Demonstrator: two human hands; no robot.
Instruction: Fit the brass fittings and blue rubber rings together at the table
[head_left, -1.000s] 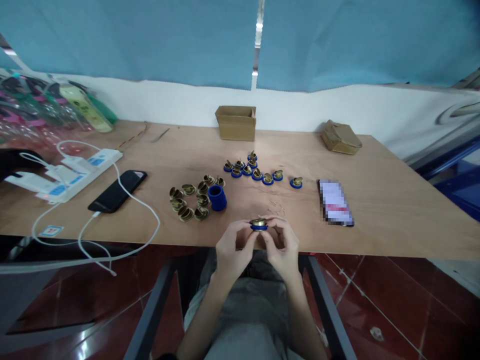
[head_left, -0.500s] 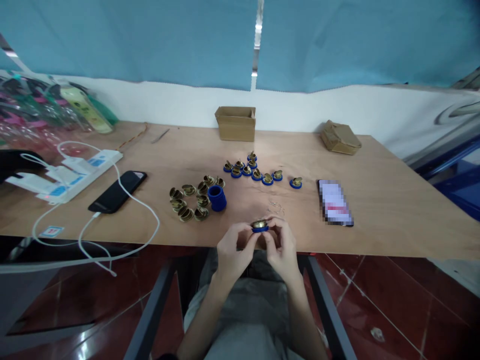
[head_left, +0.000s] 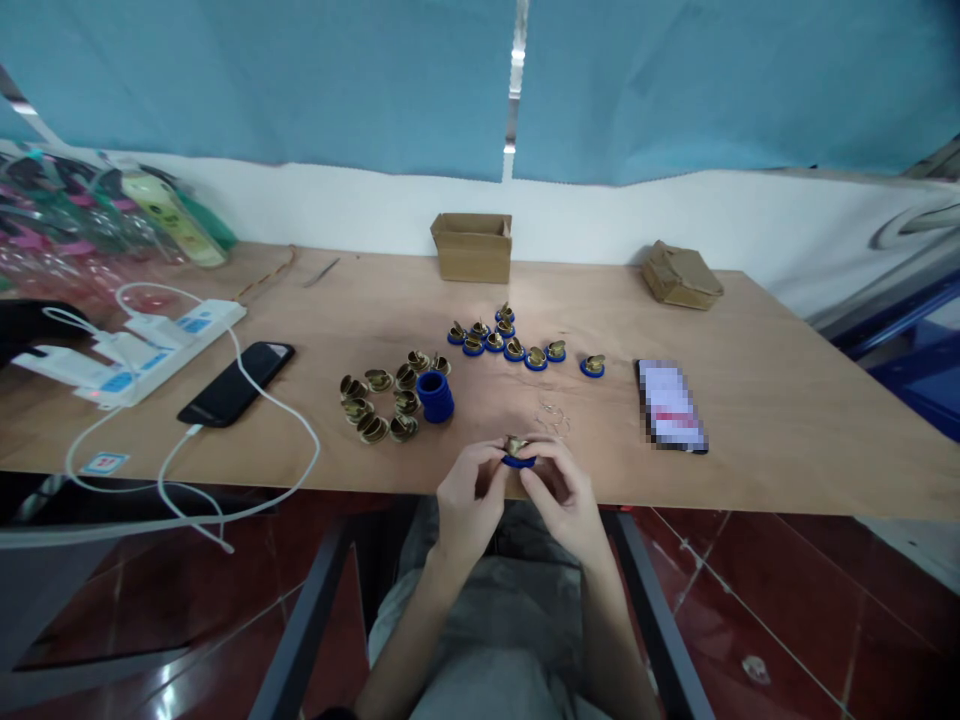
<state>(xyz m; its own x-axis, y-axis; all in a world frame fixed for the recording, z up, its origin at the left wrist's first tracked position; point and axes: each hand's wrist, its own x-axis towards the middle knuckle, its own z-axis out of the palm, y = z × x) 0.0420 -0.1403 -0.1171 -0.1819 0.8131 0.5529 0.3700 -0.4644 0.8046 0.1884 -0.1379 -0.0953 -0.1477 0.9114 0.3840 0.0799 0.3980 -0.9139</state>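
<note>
Near the table's front edge, my left hand [head_left: 471,500] and my right hand [head_left: 566,500] pinch a small round brass piece with a blue ring [head_left: 519,461] between fingers and thumbs. Its brass flaps face up and the blue ring is underneath. Just beyond my right hand lie some thin wire rings [head_left: 553,415]. To the left stands a stack of blue rings [head_left: 435,397], beside a group of brass pieces without blue rings [head_left: 379,380]. Farther back, several brass pieces with blue rings [head_left: 535,358] sit in a loose cluster.
A black phone [head_left: 236,384], a white power strip [head_left: 161,350] and a white cable [head_left: 289,405] occupy the left. A phone with a lit screen [head_left: 670,405] lies right. An open cardboard box [head_left: 474,262] and a brown package [head_left: 681,277] stand at the back; bottles [head_left: 176,215] fill the left corner.
The brass piece has turned between my fingers, and its flaps now show at a different angle. My right fingers have shifted slightly around the blue ring.
</note>
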